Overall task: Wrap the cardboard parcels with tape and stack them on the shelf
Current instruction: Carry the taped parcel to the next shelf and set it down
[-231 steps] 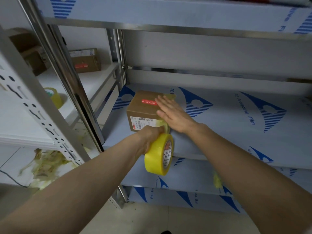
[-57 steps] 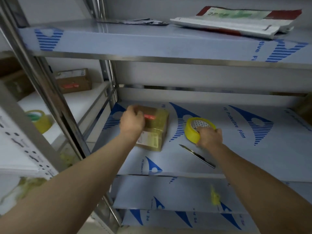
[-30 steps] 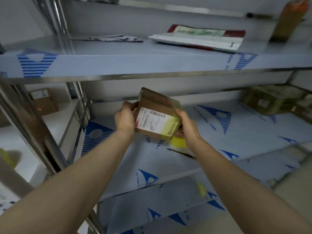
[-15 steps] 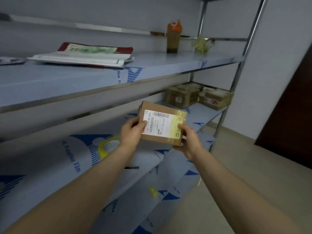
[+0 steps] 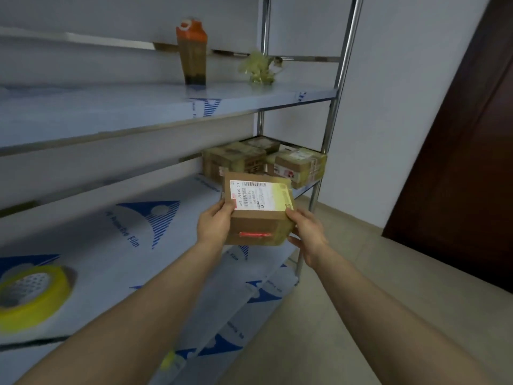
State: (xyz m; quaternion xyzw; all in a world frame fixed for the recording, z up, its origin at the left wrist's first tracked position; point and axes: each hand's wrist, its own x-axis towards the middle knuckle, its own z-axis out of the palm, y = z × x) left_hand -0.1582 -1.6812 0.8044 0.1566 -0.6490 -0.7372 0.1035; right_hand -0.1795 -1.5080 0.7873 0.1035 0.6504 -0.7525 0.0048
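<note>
Parcel (image 5: 259,211) in both hands: the left hand (image 5: 213,225) and the right hand (image 5: 305,232) press its two sides, fingers closed around it, holding it in the air above the shelf (image 5: 111,245). Just beyond the fingers stands the stack of wrapped parcels (image 5: 263,162), at the far end by the steel post (image 5: 323,151). I think the good way is to keep it level and lower it flat onto or beside that stack (not push it in at an angle). Behind the left hand the shelf is bare, except for the tape roll (image 5: 30,295) near the elbow. To the right of the fingers the shelf edge drops to the floor.
</note>
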